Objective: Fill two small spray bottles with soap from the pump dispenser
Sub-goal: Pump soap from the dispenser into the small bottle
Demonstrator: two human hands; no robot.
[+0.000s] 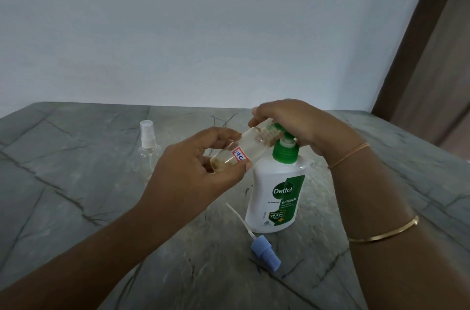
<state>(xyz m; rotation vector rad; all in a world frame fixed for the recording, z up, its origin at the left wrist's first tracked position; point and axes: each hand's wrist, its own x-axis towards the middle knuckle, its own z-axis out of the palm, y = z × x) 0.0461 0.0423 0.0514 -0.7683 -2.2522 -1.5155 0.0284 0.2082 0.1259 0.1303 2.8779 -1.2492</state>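
My left hand (193, 164) grips a small clear bottle (244, 148) with a red-edged label, tilted so its open neck meets the green nozzle of the pump dispenser (276, 192). A little yellowish liquid lies in the bottle's low end. My right hand (292, 122) rests on top of the green pump head, fingers curled over it and the bottle's neck. The white dispenser stands upright on the table. A blue spray cap (265, 255) with its dip tube lies on the table in front of the dispenser. A second clear spray bottle (149, 149) with a white cap stands at the back left.
The grey marble-patterned table (76, 208) runs back to a pale wall (203, 30). A brown door frame (417, 42) rises at the right.
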